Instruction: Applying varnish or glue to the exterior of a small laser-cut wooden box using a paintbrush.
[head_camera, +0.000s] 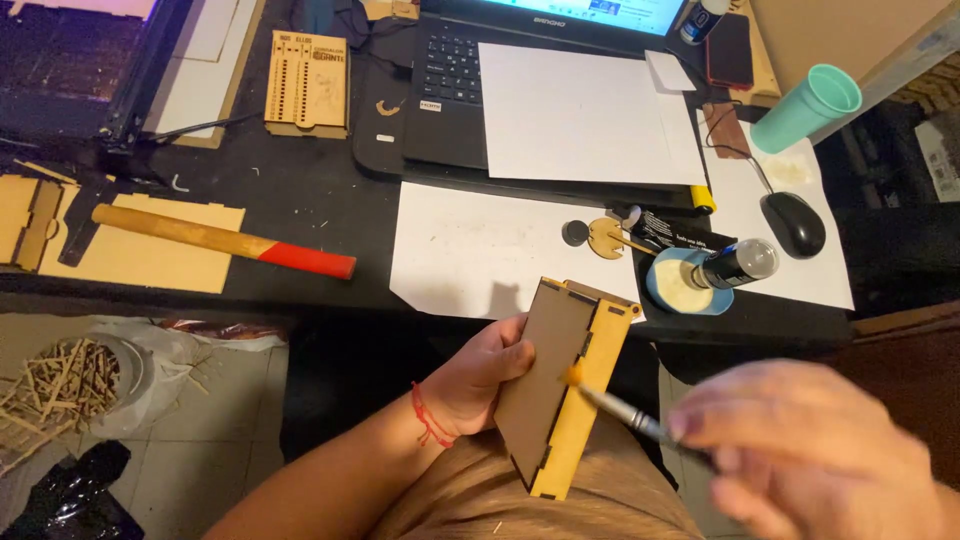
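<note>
- Laser-cut wooden box panels (560, 385), joined at an edge, are being held low in the middle of the view, over the person's lap and just clear of the table (300, 200) edge.
- They are being gripped by the left hand (480, 375), which is clamped on them from 9 o'clock, thumb laid across the brown face.
- A thin brush (620, 412) is being held by the right hand (810, 450), blurred at 4 o'clock; its fingers are closed around the handle.
- The brush tip, orange-tinted, is being touched to the seam between the brown panel and the yellow side strip.
- A hammer (225, 240) with a red-tipped handle is being left lying at 10 o'clock of the panels.
- A white sheet (480, 250) is being kept at 12 o'clock, before a laptop (450, 70).
- A dark bottle (738, 264) is being rested on a blue lid (665, 290) at 1 o'clock, beside a mouse (795, 222) and a teal cup (805, 108).
</note>
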